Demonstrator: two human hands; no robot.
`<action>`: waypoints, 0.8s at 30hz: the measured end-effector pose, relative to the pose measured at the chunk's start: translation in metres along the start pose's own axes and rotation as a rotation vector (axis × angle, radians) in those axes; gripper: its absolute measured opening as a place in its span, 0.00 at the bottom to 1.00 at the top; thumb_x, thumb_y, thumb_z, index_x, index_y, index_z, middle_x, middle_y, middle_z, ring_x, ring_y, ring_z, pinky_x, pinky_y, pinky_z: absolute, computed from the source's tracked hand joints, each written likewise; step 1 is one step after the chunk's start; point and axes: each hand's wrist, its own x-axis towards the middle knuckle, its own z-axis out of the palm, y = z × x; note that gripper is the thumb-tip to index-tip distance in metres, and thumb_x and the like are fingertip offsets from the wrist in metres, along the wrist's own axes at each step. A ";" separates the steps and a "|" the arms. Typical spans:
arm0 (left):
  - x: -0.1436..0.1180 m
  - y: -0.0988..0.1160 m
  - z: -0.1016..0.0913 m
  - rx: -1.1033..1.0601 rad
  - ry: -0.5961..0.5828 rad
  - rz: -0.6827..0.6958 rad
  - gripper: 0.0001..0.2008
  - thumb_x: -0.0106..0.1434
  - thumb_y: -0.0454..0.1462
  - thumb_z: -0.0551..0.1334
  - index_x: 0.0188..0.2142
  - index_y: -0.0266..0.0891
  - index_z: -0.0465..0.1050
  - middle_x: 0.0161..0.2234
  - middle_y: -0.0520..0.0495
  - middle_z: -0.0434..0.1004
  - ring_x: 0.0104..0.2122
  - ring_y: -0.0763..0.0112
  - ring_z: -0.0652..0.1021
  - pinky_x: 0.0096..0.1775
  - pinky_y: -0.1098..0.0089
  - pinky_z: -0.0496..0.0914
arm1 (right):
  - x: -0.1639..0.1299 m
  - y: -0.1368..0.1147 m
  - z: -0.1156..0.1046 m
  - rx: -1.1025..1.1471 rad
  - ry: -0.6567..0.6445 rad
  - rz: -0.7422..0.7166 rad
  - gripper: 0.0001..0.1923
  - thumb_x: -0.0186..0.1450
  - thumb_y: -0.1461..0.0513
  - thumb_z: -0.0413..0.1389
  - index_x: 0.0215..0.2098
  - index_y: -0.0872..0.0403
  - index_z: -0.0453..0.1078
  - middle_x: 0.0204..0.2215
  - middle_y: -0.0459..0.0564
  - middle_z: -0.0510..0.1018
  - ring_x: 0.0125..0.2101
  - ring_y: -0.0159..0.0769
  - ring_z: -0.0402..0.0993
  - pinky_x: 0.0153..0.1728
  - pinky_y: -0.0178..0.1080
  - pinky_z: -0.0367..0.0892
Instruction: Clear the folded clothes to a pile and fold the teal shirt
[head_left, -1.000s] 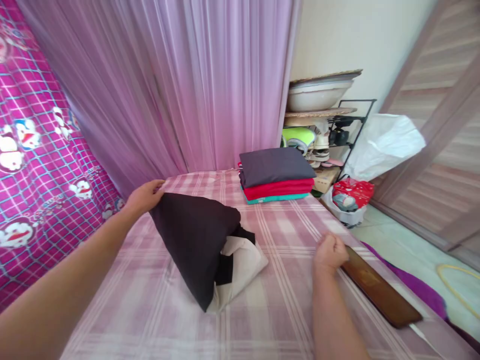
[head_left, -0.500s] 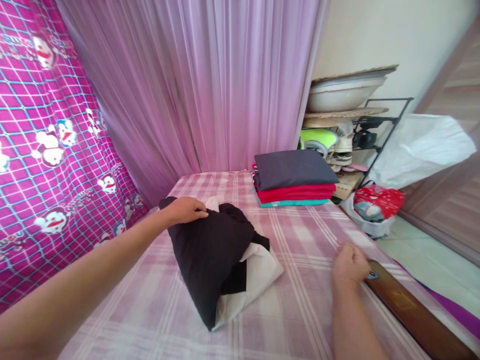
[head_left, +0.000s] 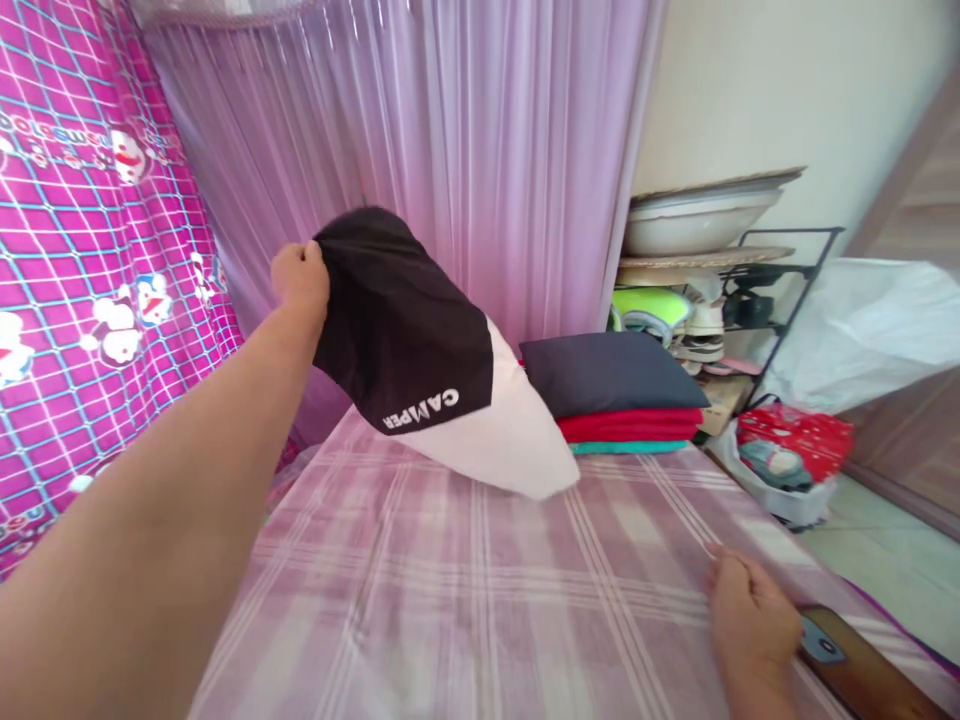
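Gripping one dark corner of a black-and-white garment (head_left: pixel 420 370), the left hand (head_left: pixel 300 280) is closed tight on the fabric and raised at about 10 o'clock from the frame's centre, in front of the pink curtain (head_left: pixel 465 150). The garment hangs clear of the checked bedsheet (head_left: pixel 465 590), black part uppermost, white part trailing toward 4 o'clock, with white lettering reading upside down at the seam. The right hand (head_left: pixel 750 620) sits at 4 o'clock near the bed's edge, fingers curled loosely on the sheet, holding nothing that can be made out; a brown flat object (head_left: pixel 862 670) lies just beside it. A stack of folded clothes (head_left: pixel 615 390), grey over red over teal, rests at 2 o'clock on the far corner of the bed, near a metal rack (head_left: pixel 750 290)
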 end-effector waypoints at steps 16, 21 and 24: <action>-0.198 -0.068 0.030 0.305 -0.627 0.480 0.17 0.70 0.45 0.49 0.35 0.42 0.74 0.38 0.43 0.79 0.39 0.61 0.79 0.38 0.66 0.68 | -0.005 -0.015 -0.003 -0.032 -0.102 0.074 0.21 0.53 0.51 0.49 0.35 0.52 0.77 0.37 0.56 0.82 0.40 0.54 0.74 0.42 0.47 0.67; -0.194 -0.075 -0.018 0.225 -0.504 0.477 0.20 0.69 0.48 0.47 0.30 0.43 0.72 0.33 0.47 0.77 0.35 0.66 0.77 0.36 0.68 0.66 | -0.004 -0.012 -0.001 -0.072 -0.130 0.033 0.21 0.54 0.50 0.48 0.34 0.51 0.76 0.38 0.57 0.81 0.44 0.55 0.74 0.44 0.48 0.67; -0.188 -0.069 -0.033 0.233 -0.540 0.458 0.21 0.67 0.51 0.49 0.27 0.44 0.71 0.29 0.47 0.76 0.34 0.64 0.76 0.35 0.66 0.65 | -0.004 -0.010 0.000 -0.072 -0.130 0.010 0.20 0.54 0.49 0.48 0.32 0.51 0.76 0.37 0.57 0.82 0.44 0.56 0.74 0.45 0.49 0.67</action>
